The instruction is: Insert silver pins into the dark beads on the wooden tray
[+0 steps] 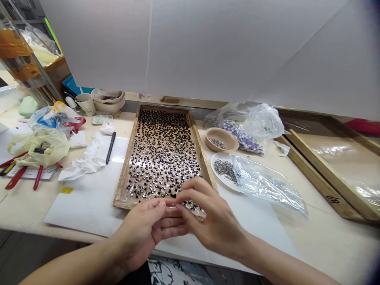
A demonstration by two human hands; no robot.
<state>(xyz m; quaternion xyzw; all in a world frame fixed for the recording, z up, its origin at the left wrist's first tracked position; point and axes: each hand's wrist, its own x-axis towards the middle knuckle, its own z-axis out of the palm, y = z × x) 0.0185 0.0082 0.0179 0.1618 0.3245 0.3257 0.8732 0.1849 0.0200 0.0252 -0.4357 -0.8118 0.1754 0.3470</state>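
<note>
My left hand [157,225] is palm up just past the near end of a wooden-framed tray [121,186]. Its fingers are stretched out, with the thumb lying by the index finger. My right hand [208,221] meets its fingertips from the right. The right thumb and index finger are pinched together; whatever is between them is too small or hidden to make out. Many small shiny black pieces [164,154] are spread over the film-covered tray, densest at its far end. Both hands cover part of the tray's near right corner.
Right of the tray are a tan bowl [233,136] and a white plate [216,158] with small metal pieces, plus clear plastic bags [264,120]. More wooden frames [314,174] lie far right. A black pen [111,147], crumpled tissue [84,162] and a yellowish bag [44,148] are left.
</note>
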